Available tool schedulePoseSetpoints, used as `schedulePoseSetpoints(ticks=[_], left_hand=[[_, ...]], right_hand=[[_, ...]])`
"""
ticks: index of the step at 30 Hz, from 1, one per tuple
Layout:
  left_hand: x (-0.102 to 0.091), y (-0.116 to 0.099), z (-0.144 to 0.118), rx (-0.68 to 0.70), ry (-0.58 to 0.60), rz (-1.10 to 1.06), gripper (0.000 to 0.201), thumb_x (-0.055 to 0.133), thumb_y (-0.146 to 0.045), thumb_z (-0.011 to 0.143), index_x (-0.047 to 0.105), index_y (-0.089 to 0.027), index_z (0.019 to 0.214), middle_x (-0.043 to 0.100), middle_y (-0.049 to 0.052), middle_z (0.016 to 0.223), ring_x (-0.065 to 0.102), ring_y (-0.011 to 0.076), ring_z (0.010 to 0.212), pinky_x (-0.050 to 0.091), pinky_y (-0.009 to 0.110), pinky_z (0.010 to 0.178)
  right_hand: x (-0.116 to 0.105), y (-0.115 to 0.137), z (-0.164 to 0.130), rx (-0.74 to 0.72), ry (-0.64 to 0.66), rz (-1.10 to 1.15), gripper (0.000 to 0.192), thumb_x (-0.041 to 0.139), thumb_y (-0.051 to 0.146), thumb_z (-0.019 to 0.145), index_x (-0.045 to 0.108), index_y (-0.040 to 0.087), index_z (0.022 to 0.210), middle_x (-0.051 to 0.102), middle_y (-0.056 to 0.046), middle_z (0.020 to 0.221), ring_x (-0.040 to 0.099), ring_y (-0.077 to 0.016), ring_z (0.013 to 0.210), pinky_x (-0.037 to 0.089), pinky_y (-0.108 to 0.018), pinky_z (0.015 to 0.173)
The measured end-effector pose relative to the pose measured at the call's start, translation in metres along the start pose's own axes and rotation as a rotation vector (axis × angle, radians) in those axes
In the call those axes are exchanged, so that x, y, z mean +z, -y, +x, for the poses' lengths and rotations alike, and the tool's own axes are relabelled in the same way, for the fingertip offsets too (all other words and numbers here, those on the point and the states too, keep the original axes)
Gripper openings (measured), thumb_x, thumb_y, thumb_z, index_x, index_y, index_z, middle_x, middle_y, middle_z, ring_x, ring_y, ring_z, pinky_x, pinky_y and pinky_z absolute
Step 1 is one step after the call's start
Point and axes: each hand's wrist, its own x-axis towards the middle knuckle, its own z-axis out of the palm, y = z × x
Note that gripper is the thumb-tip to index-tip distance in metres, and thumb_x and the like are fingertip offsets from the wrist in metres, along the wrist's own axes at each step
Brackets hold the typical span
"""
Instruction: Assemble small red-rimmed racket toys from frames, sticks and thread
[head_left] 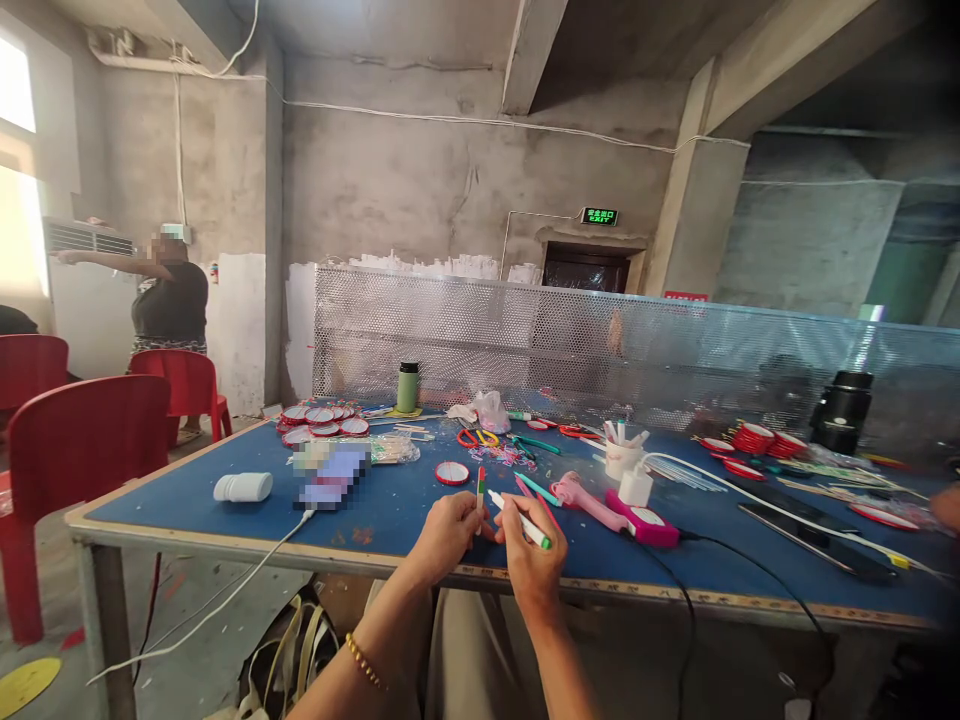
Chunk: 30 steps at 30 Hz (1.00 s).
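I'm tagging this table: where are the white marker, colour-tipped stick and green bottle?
White marker point(531, 524): head view, on its barrel.
Colour-tipped stick point(481, 488): head view, on its coloured end.
Green bottle point(407, 392): head view, on the middle of its body.

The wall point(390, 180) looks rough, bare concrete; the perforated screen point(435, 340), shiny metal; the near chair point(90, 440), smooth plastic; the marker point(532, 528), smooth plastic.

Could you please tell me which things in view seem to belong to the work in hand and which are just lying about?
In use, it seems:
red-and-green stick, held in the left hand
white marker, held in the right hand

Probably just lying about:
white bottle, on its side
green flask, upright
black flask, upright
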Motion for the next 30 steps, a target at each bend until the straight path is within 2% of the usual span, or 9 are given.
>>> schedulePoseSetpoints(ticks=[7, 16, 20, 23, 26, 30], left_hand=[[0.0, 0.005, 0.002, 0.02, 0.0, 0.042, 0.029, 0.044, -0.041, 0.086, 0.054, -0.019, 0.07, 0.07, 0.002, 0.073, 0.051, 0.0105, 0.05, 0.038, 0.022, 0.053], [0.0, 0.004, 0.002, 0.036, -0.01, 0.052, 0.037, 0.044, -0.046, 0.089, 0.057, -0.018, 0.069, 0.066, 0.002, 0.068, 0.049, 0.0112, 0.05, 0.037, 0.023, 0.053], [0.0, 0.005, 0.002, 0.04, -0.003, 0.037, 0.034, 0.045, -0.044, 0.088, 0.057, -0.018, 0.071, 0.068, 0.003, 0.071, 0.05, 0.0112, 0.05, 0.037, 0.023, 0.052], [0.0, 0.005, 0.002, 0.042, -0.004, 0.036, 0.032, 0.045, -0.042, 0.088, 0.056, -0.018, 0.07, 0.068, 0.002, 0.069, 0.05, 0.011, 0.05, 0.037, 0.023, 0.051], [0.0, 0.004, 0.002, 0.03, -0.002, 0.014, 0.032, 0.046, -0.043, 0.087, 0.057, -0.017, 0.071, 0.071, 0.004, 0.071, 0.049, 0.0107, 0.049, 0.037, 0.023, 0.051], [-0.001, 0.005, 0.002, 0.005, 0.007, -0.081, 0.03, 0.048, -0.042, 0.086, 0.06, -0.016, 0.08, 0.074, 0.007, 0.073, 0.046, 0.0099, 0.046, 0.037, 0.023, 0.049]], right_hand=[[0.003, 0.0, 0.003, 0.053, 0.07, 0.074, 0.025, 0.06, 0.039, 0.092, 0.069, 0.017, 0.082, 0.07, -0.003, 0.067, 0.061, -0.0132, 0.049, 0.051, -0.022, 0.047], [0.001, 0.0, 0.002, -0.024, 0.071, -0.007, 0.023, 0.058, 0.034, 0.092, 0.067, 0.019, 0.076, 0.068, -0.001, 0.063, 0.063, -0.0148, 0.05, 0.052, -0.024, 0.051], [0.002, -0.002, 0.001, -0.029, 0.078, 0.016, 0.021, 0.057, 0.033, 0.093, 0.068, 0.019, 0.082, 0.071, -0.003, 0.07, 0.065, -0.0154, 0.055, 0.054, -0.025, 0.054], [0.002, -0.002, 0.001, -0.04, 0.092, 0.026, 0.022, 0.058, 0.033, 0.093, 0.068, 0.019, 0.08, 0.069, -0.003, 0.067, 0.064, -0.0156, 0.056, 0.053, -0.025, 0.054], [0.0, 0.002, 0.001, 0.03, 0.054, 0.073, 0.024, 0.059, 0.036, 0.092, 0.067, 0.018, 0.078, 0.068, -0.002, 0.065, 0.063, -0.0148, 0.052, 0.051, -0.024, 0.05], [-0.008, 0.008, 0.006, 0.192, -0.037, 0.175, 0.029, 0.062, 0.042, 0.091, 0.07, 0.015, 0.097, 0.066, 0.0, 0.066, 0.058, -0.0117, 0.047, 0.05, -0.023, 0.048]])
